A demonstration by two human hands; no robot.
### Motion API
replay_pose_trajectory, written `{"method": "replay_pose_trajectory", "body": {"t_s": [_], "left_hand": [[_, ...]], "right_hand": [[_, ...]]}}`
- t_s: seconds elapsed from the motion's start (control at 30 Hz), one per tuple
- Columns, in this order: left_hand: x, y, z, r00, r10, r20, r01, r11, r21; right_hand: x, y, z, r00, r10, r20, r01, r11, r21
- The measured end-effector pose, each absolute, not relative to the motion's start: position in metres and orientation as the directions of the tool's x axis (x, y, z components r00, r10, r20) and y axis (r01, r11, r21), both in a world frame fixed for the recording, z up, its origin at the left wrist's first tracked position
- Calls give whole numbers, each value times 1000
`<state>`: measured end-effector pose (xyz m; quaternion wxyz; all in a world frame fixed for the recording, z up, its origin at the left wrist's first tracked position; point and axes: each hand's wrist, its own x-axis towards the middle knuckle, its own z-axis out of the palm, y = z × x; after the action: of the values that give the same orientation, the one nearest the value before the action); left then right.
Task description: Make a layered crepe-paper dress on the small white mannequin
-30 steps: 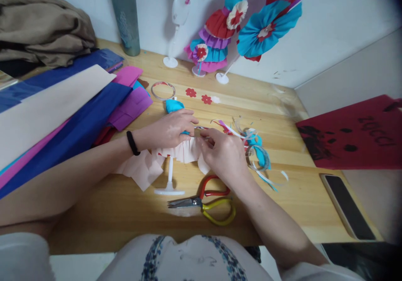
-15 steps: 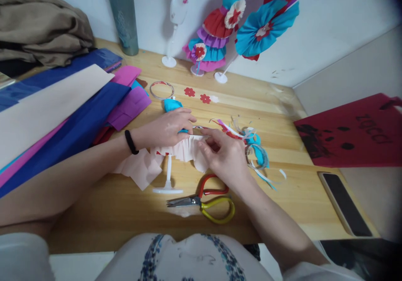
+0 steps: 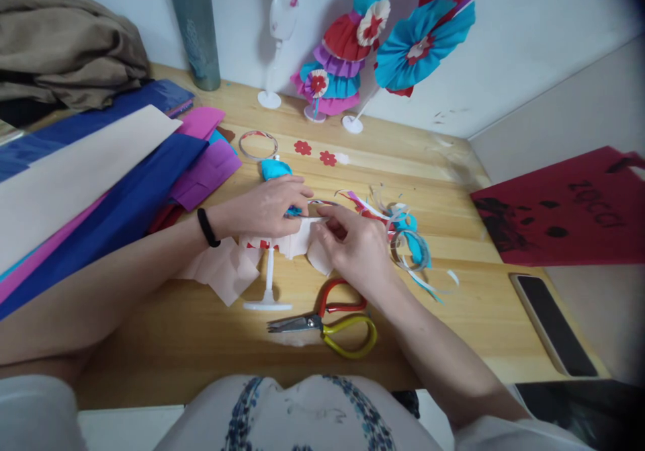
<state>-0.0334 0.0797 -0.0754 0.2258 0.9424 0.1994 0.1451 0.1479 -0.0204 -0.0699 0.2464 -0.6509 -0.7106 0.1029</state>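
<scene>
Gathering pale pink crepe paper (image 3: 282,244) into a ruffle on a small white stand (image 3: 269,283) that lies at the middle of the wooden table (image 3: 211,343). The left hand (image 3: 267,206) lies over the top of the piece, fingers pressed down on a turquoise part and the paper's upper edge. The right hand (image 3: 355,246) pinches the gathered edge between thumb and fingertips, just beside the left. A loose tail of the same paper trails leftward on the table.

To do this step well (judgement): keep the pleats small and even, hold each fold under the left fingers before forming another, and pull lightly, since crepe tears easily.

Scissors (image 3: 327,323) lie near the right wrist, blades shut. Paper scraps (image 3: 403,236) lie just right of the hand; coloured sheets (image 3: 115,189) are stacked at left.
</scene>
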Motion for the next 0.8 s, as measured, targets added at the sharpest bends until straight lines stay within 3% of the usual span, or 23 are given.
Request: {"method": "replay_pose_trajectory", "body": {"t_s": [0.5, 0.8], "left_hand": [[-34, 82, -79, 881, 428, 200, 296, -830, 473], [-33, 84, -86, 860, 446, 248, 278, -818, 504]], "right_hand": [[149, -21, -72, -43, 977, 209, 850, 145, -505], [152, -22, -72, -9, 983, 181, 760, 125, -638]]}}
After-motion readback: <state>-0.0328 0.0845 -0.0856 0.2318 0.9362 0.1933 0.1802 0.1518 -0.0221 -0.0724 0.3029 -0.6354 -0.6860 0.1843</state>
